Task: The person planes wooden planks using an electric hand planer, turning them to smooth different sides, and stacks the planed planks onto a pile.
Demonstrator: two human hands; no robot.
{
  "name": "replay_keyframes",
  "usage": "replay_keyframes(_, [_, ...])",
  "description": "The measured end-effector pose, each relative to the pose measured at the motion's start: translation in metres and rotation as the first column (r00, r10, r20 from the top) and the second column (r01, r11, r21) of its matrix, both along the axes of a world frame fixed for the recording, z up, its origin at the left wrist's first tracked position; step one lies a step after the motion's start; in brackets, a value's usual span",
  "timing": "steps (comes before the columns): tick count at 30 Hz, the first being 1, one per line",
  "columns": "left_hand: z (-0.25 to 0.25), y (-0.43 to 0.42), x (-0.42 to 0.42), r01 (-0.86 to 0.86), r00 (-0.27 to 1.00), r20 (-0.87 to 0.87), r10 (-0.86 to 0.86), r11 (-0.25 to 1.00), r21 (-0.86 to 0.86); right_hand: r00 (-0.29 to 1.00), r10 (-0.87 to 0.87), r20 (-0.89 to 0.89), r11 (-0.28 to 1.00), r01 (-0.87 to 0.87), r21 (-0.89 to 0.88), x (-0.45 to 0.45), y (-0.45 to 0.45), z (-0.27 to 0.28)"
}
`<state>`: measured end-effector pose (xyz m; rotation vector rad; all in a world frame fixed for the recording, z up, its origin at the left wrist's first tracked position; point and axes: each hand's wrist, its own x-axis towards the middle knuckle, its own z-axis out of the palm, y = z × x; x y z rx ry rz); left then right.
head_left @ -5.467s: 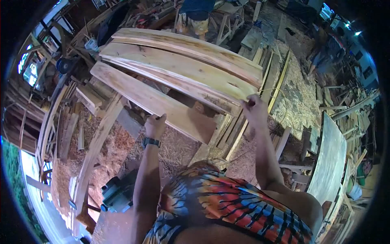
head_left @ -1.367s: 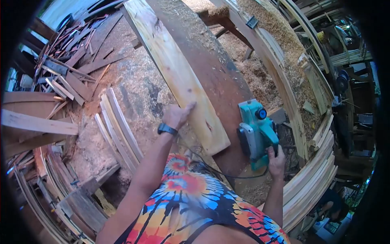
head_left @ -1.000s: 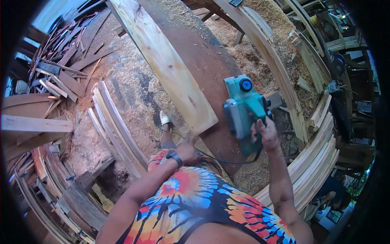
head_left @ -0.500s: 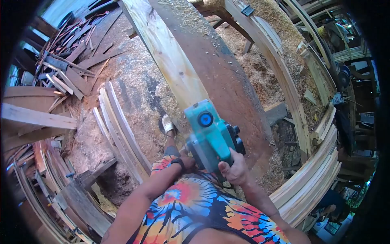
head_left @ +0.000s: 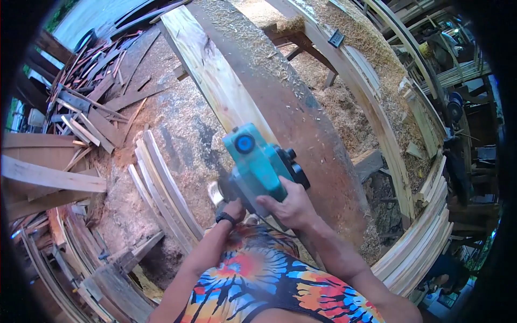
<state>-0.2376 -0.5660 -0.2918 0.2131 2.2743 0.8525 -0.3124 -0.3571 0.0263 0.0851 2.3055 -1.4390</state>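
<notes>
A teal electric planer [head_left: 258, 161] with a blue round knob sits over the near part of a long pale plank [head_left: 215, 72]. My right hand [head_left: 293, 204] is wrapped round the planer's rear handle, thumb on the near side. Low on the planer's left side is my left hand [head_left: 233, 209], with a dark band on its wrist. Its fingers look curled against the tool and are partly hidden. The plank lies on a brown worktable [head_left: 318, 148] and runs away toward the upper left.
Curved boards [head_left: 169, 183] stand to the left, and a stack of curved planks [head_left: 417, 237] lies at right. A long beam [head_left: 377, 116] with a small dark block [head_left: 336, 38] crosses the right side. Wood shavings [head_left: 269, 59] cover the table's far part. Scrap wood [head_left: 99, 105] lies upper left.
The planer has moved away from my body and leftward, with both hands moving along with it. The view has shifted slightly, so the surroundings sit a little lower.
</notes>
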Motion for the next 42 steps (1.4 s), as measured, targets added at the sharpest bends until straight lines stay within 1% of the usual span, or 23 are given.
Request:
replay_keyframes(2, [0.003, -0.008, -0.018, 0.024, 0.995, -0.098, -0.014, 0.995, 0.095, 0.999, 0.005, 0.041, 1.000, -0.005, 0.018, -0.041, -0.018, 0.003])
replay_keyframes(4, [0.027, -0.015, -0.050, 0.022, 0.994, 0.104, -0.021, 1.000, -0.009, 1.000, 0.003, -0.017, 1.000, -0.003, -0.003, -0.087, -0.041, 0.001])
replay_keyframes(6, [0.048, -0.025, -0.073, 0.007, 1.000, -0.017, -0.006, 1.000, 0.008, 0.997, 0.004, -0.076, 1.000, -0.005, -0.013, -0.135, -0.067, 0.001])
replay_keyframes(9, [0.045, -0.046, -0.107, -0.059, 0.998, -0.037, 0.059, 0.998, 0.014, 0.988, -0.007, -0.157, 0.999, 0.002, -0.033, -0.212, -0.106, 0.001])
replay_keyframes(13, [-0.041, -0.084, -0.129, -0.158, 0.932, -0.308, 0.190, 0.979, 0.126, 0.972, -0.039, -0.232, 0.993, 0.011, -0.119, -0.311, -0.151, -0.013])
replay_keyframes(15, [-0.002, -0.104, -0.158, -0.302, 0.950, -0.034, 0.311, 0.940, 0.157, 0.967, -0.060, -0.247, 0.993, 0.034, -0.110, -0.359, -0.171, -0.016])
replay_keyframes(17, [0.031, -0.124, -0.191, -0.324, 0.942, -0.044, 0.333, 0.935, 0.142, 0.972, 0.021, -0.232, 1.000, -0.018, 0.013, -0.404, -0.188, -0.004])
replay_keyframes(19, [0.049, -0.141, -0.216, -0.332, 0.941, -0.046, 0.335, 0.941, 0.069, 0.912, 0.072, -0.403, 0.996, -0.047, 0.073, -0.456, -0.204, -0.021])
replay_keyframes(20, [0.045, -0.146, -0.221, -0.392, 0.908, -0.122, 0.400, 0.916, 0.088, 0.951, 0.052, -0.305, 0.991, -0.011, 0.133, -0.473, -0.212, -0.012])
replay_keyframes(21, [0.039, -0.156, -0.227, -0.394, 0.913, -0.118, 0.390, 0.919, -0.008, 0.978, 0.019, -0.208, 0.981, 0.022, 0.195, -0.488, -0.219, -0.002])
replay_keyframes(23, [0.036, -0.172, -0.234, -0.496, 0.868, 0.080, 0.491, 0.866, 0.062, 0.981, -0.050, -0.188, 0.989, 0.023, -0.144, -0.504, -0.221, -0.015])
replay_keyframes(26, [0.038, -0.185, -0.235, -0.419, 0.898, 0.148, 0.415, 0.908, 0.000, 0.982, -0.021, -0.188, 0.995, 0.003, -0.095, -0.474, -0.204, -0.005])
replay_keyframes(27, [0.037, -0.187, -0.226, -0.368, 0.928, 0.065, 0.367, 0.930, -0.010, 0.985, -0.030, -0.170, 0.997, 0.017, -0.075, -0.457, -0.197, -0.007])
replay_keyframes(28, [0.035, -0.186, -0.217, -0.315, 0.949, -0.018, 0.314, 0.949, -0.021, 0.952, -0.038, -0.305, 0.999, 0.034, -0.020, -0.437, -0.187, -0.017])
replay_keyframes(30, [0.042, -0.174, -0.201, -0.276, 0.952, -0.153, 0.264, 0.959, -0.062, 0.973, 0.010, -0.230, 0.998, 0.004, 0.058, -0.366, -0.157, 0.007])
replay_keyframes(31, [0.043, -0.168, -0.194, -0.207, 0.968, -0.158, 0.194, 0.975, -0.077, 0.927, 0.015, -0.376, 1.000, -0.017, -0.002, -0.332, -0.139, -0.007])
replay_keyframes(34, [0.037, -0.156, -0.169, -0.016, 0.992, -0.127, 0.002, 0.994, -0.110, 0.980, -0.035, -0.196, 0.998, 0.043, 0.036, -0.215, -0.086, 0.008])
replay_keyframes(35, [0.039, -0.146, -0.161, 0.032, 0.997, -0.062, -0.043, 0.987, -0.159, 0.979, -0.124, -0.160, 0.992, 0.118, -0.042, -0.173, -0.071, 0.012])
replay_keyframes(36, [0.047, -0.133, -0.157, 0.082, 0.997, 0.001, -0.084, 0.975, -0.207, 0.975, -0.143, -0.172, 0.989, 0.149, 0.022, -0.131, -0.052, 0.004])
replay_keyframes(37, [0.057, -0.121, -0.153, 0.136, 0.990, 0.065, -0.123, 0.958, -0.254, 0.984, -0.156, -0.084, 0.984, 0.162, 0.070, -0.090, -0.034, 0.008])
replay_keyframes(38, [0.076, -0.108, -0.148, 0.216, 0.975, 0.010, -0.222, 0.938, -0.273, 0.984, -0.174, -0.044, 0.978, 0.178, 0.113, -0.052, -0.017, 0.014])
replay_keyframes(41, [0.010, -0.091, -0.110, 0.228, 0.966, -0.098, -0.240, 0.966, -0.122, 0.963, -0.240, 0.120, 0.946, 0.204, 0.252, 0.053, 0.030, 0.024])
replay_keyframes(42, [0.032, -0.076, -0.108, 0.283, 0.955, -0.059, -0.291, 0.952, -0.114, 0.965, -0.240, 0.108, 0.944, 0.206, 0.256, 0.087, 0.047, 0.018])
